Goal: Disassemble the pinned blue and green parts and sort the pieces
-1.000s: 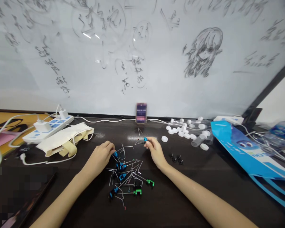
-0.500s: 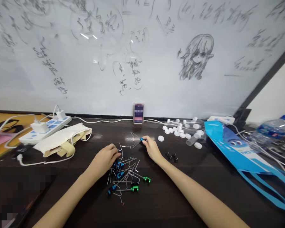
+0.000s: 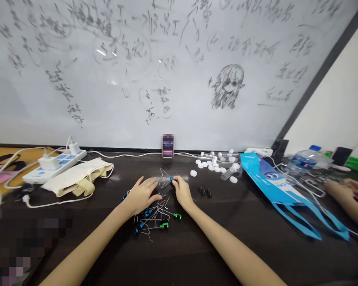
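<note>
left hand (image 3: 141, 194) has spread flat over the wire clips (image 3: 156, 218); right hand (image 3: 181, 192) still pinches, seemingly, one blue-tipped wire (image 3: 170, 179).

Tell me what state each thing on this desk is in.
left hand: open, flat on the wire pile
right hand: pinching a blue-tipped wire
power strip: chargers plugged in
phone: standing upright
water bottle: capped, lying on its side
white caps: scattered loose
</note>
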Motion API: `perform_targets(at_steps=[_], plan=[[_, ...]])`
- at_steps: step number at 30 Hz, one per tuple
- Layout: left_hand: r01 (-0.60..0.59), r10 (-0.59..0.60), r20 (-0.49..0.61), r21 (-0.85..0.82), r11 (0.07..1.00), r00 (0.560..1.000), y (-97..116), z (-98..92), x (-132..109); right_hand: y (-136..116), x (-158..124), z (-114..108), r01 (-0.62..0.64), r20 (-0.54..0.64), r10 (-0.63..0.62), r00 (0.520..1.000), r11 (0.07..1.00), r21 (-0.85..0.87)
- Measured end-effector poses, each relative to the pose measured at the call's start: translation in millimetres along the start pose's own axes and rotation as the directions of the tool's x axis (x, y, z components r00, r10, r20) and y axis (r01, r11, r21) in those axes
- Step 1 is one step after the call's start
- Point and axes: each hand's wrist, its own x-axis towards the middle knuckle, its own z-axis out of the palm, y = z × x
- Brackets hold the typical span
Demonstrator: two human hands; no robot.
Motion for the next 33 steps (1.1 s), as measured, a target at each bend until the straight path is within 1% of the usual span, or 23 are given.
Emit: perform_targets(at_steps=[2, 4, 7, 10, 12, 14, 16, 18, 21, 24, 26, 29, 31, 33], plan=[[-0.011, 0.011, 0.043, 0.004, 1.000, 0.999, -2.8, 4.2, 4.4, 1.0, 0.2, 0.2, 0.001, -0.006, -0.001, 1.000, 1.000, 0.002], [-0.006, 0.005, 0.072, 0.004, 1.000, 0.997, -5.2, 7.9, 2.5, 2.0, 1.3, 0.9, 0.002, -0.010, -0.002, 1.000, 1.000, 0.010], [0.011, -0.012, 0.089, 0.014, 1.000, 0.996, -6.3, 9.4, -10.7, 2.9, 4.1, 2.5, 0.002, -0.017, -0.001, 1.000, 1.000, 0.028], [0.035, -0.036, 0.084, 0.015, 0.999, 0.996, -3.6, 5.7, -23.0, 1.9, 6.4, 3.4, -0.001, -0.023, 0.002, 1.000, 0.998, 0.056], [0.054, -0.053, 0.051, -0.012, 0.998, 0.997, -2.3, 1.0, -24.2, 0.6, 6.7, 3.0, -0.001, -0.024, 0.003, 1.000, 0.997, 0.083], [0.105, -0.106, -0.027, -0.046, 0.993, 0.994, -4.7, -4.6, -20.0, -0.4, 6.2, 1.8, -0.003, -0.025, 0.006, 1.000, 0.994, 0.113], [0.190, -0.196, -0.106, -0.063, 0.980, 0.975, -12.8, -10.1, -13.1, -0.5, 5.6, 0.6, -0.010, -0.031, 0.014, 0.999, 0.990, 0.144], [0.277, -0.283, -0.127, -0.059, 0.959, 0.951, -25.4, -14.0, -5.9, 0.1, 5.8, 0.0, -0.020, -0.040, 0.027, 0.999, 0.984, 0.176], [0.380, -0.382, -0.085, -0.039, 0.924, 0.920, -44.0, -14.6, 3.8, 0.9, 7.3, 0.0, -0.034, -0.049, 0.046, 0.998, 0.974, 0.225], [0.428, -0.428, -0.002, -0.012, 0.904, 0.904, -52.2, -8.8, 12.7, 0.2, 8.0, -0.4, -0.045, -0.055, 0.062, 0.997, 0.962, 0.270], [0.436, -0.436, 0.038, 0.009, 0.900, 0.899, -50.9, -3.7, 17.5, -0.7, 7.5, -0.9, -0.054, -0.063, 0.076, 0.995, 0.954, 0.294], [0.429, -0.431, 0.060, 0.038, 0.903, 0.901, -43.8, 1.0, 21.7, -1.7, 6.3, -0.9, -0.068, -0.061, 0.092, 0.994, 0.945, 0.320], [0.417, -0.419, 0.058, 0.045, 0.908, 0.906, -39.5, -0.3, 22.3, -1.6, 5.9, -0.4, -0.072, -0.051, 0.095, 0.994, 0.940, 0.335], [0.403, -0.404, 0.044, 0.033, 0.914, 0.914, -37.6, -7.2, 21.3, -0.8, 6.0, 0.4, -0.075, -0.047, 0.097, 0.994, 0.935, 0.347]])
